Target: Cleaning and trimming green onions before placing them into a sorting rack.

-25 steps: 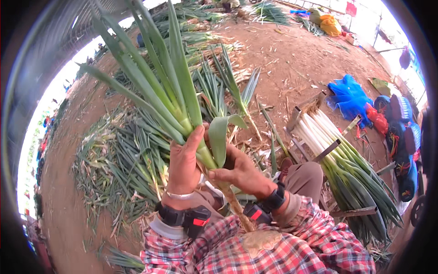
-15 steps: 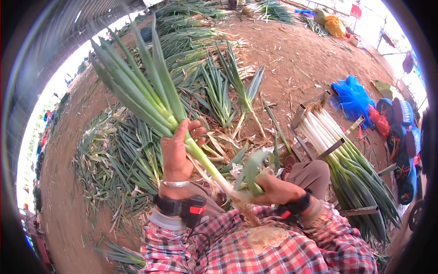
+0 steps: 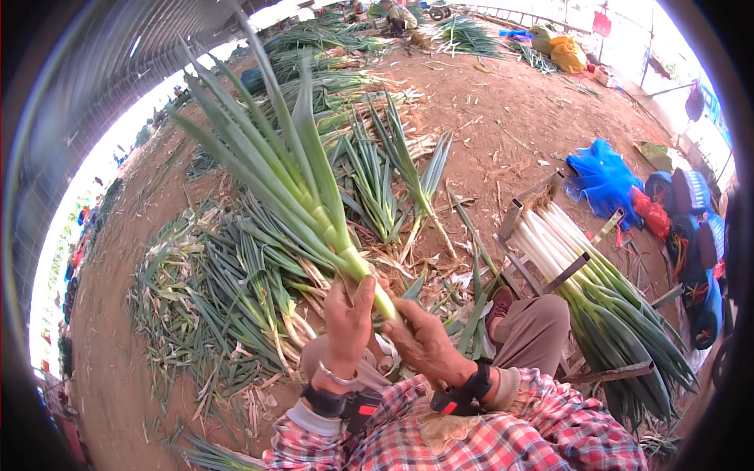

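Observation:
A big Welsh onion [image 3: 320,208] slants across my lap, its green leaves fanning up to the far left. My left hand [image 3: 350,323] is closed around its pale stalk. Just below, my right hand [image 3: 430,345] pinches the same stalk, fingers and thumb pressed together. The root end is hidden behind my right hand and wrist. To my right, a bundle of peeled white-stemmed Welsh onions [image 3: 601,286] lies in a metal rack [image 3: 567,273], leaves toward me.
Stripped leaves [image 3: 208,290] are heaped on the soil at my left. Untrimmed Welsh onions [image 3: 369,180] lie ahead, with longer rows beyond. Blue netting [image 3: 603,174], a red bag [image 3: 650,210] and stacked shoes [image 3: 691,251] sit at right. Far back, a person [image 3: 400,17] crouches.
Both hands have come together on the stalk, the left moving down and right. My right hand has let go of the peeled leaf strip. The onion has shifted to the right.

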The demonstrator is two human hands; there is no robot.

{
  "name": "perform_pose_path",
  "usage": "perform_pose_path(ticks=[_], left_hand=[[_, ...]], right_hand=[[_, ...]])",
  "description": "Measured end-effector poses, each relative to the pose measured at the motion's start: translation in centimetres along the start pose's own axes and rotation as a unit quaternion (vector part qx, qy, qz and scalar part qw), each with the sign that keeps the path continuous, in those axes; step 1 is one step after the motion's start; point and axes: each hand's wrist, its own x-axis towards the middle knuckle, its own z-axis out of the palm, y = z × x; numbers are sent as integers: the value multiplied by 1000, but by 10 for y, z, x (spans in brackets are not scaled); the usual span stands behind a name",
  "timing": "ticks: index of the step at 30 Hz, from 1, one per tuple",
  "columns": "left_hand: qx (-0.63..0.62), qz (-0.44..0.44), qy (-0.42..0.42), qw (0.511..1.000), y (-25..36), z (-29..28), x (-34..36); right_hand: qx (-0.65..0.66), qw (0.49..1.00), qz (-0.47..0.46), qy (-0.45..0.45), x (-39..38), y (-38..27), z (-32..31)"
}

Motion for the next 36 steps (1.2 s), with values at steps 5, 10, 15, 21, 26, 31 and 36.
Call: perform_pose_path(ticks=[5, 10, 15, 21, 26, 31, 36], left_hand=[[14, 42, 133, 990, -2, 14, 31], [58, 113, 201, 971, -1, 30, 34], [-45, -3, 149, 988, -14, 35, 31], [-100, -111, -111, 983, -54, 4, 32], [-111, -276, -216, 930, -55, 15, 18], [69, -156, -385, 907, -83, -3, 13], [398, 53, -93, 911, -39, -31, 48]], right_hand=[[-154, 964, -164, 143, 6, 20, -1], [-116, 983, -101, 100, 2, 16, -7], [200, 977, 52, -60, -1, 15, -29], [363, 919, 106, -113, -13, 11, -39], [401, 898, 94, -153, -16, 29, -44], [341, 924, 105, -136, -22, 22, -44], [177, 974, 115, -81, -13, 5, -40]])
